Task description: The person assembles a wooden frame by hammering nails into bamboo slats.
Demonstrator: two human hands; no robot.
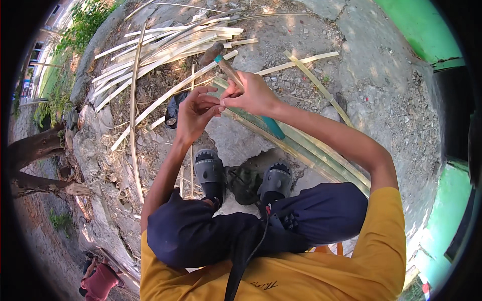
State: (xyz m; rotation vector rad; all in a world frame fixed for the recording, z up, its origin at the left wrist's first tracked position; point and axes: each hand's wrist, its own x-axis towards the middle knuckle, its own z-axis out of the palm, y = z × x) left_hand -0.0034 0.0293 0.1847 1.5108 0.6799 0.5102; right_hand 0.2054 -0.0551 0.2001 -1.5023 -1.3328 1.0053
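My right hand is closed around a hammer with a rusty head and a wooden handle banded in teal. The head points up and to the left, and the teal butt end shows below my wrist. My left hand is raised beside it, thumb and fingers drawn together in a pinch that meets my right fingertips. Whatever lies between those fingertips is too small to make out. Under my right forearm, greenish split bamboo lengths run diagonally along the ground.
Pale split bamboo strips lie heaped at the far left. A long strip stretches beside my left arm. Grey clogs cover my feet. Tree trunks stand left, a green wall right. A person in red is lower left.
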